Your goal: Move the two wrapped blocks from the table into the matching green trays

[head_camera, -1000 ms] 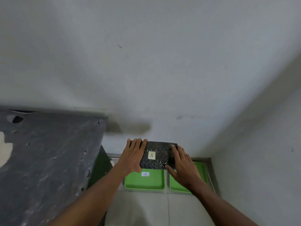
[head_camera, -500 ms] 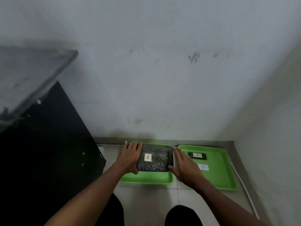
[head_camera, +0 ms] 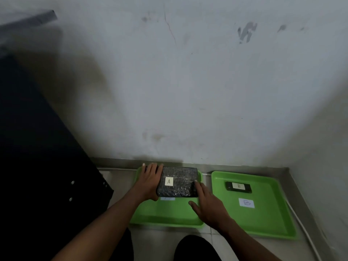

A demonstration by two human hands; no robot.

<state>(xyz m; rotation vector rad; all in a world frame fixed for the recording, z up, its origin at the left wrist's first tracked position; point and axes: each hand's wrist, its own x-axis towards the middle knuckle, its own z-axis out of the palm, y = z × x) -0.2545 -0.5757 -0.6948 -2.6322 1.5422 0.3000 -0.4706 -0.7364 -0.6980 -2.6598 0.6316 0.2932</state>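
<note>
Block A (head_camera: 178,182), dark and shiny in its wrap with a white "A" label on top, sits over the far half of the left tray (head_camera: 165,213), gripped between both hands: the left hand (head_camera: 149,180) is flat against its left end with fingers reaching to the far edge, and the right hand (head_camera: 208,203) presses its right end with fingertips on the near right corner. Whether the block already rests on the tray floor or is a little above it cannot be told from this angle. A pale tag (head_camera: 167,198) on the tray floor peeks out just under the block's near edge; its letter is covered, so the match with "A" is a likely reading, not one that can be checked. In the right tray (head_camera: 267,221), a smaller dark block B (head_camera: 238,187) with a "B" label lies near the far side, and a tray tag (head_camera: 246,203) reading "B" lies just in front of it. So that half looks finished, and what is left seems to be only setting block A down and letting go. The table (head_camera: 28,23) is a blurred dark edge at upper left, and its top is out of view. Both trays lie on a pale floor by the wall, and the dark mass at left is too dim to identify.
</note>
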